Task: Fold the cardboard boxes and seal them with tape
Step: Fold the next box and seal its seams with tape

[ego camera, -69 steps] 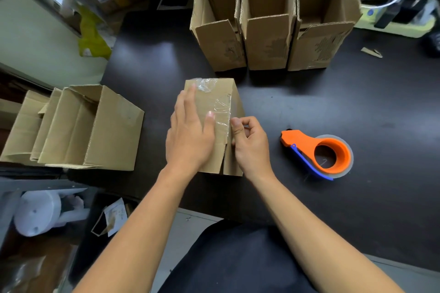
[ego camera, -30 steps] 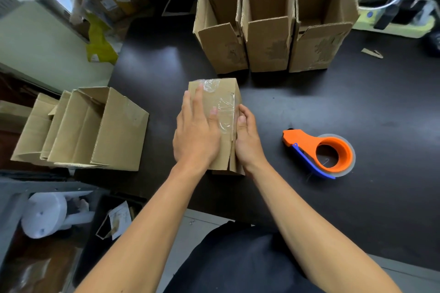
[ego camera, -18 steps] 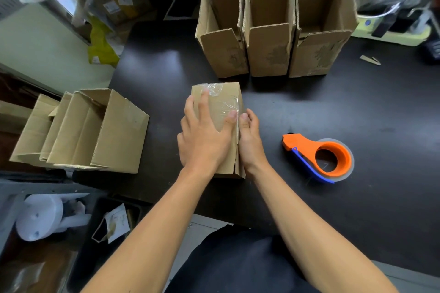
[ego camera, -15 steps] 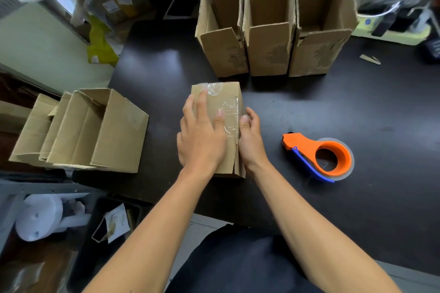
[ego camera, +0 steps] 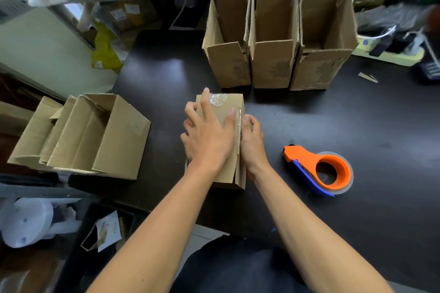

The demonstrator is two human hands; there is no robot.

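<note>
Head view. Three open boxes [ego camera: 273, 54] stand in a row toward the table's [ego camera: 357, 126] far edge; nested open boxes [ego camera: 95, 135] lie at its left edge. One orange tape dispenser [ego camera: 321, 170] sits right of your hands, apart from them. One box [ego camera: 228, 107] lies near the front edge, clear tape [ego camera: 217, 99] crumpled at its far end. Your left hand [ego camera: 209, 138] lies flat on top, fingers spread, gripping nothing. Your right hand [ego camera: 252, 140] presses the right side, fingers slightly curled against it.
</note>
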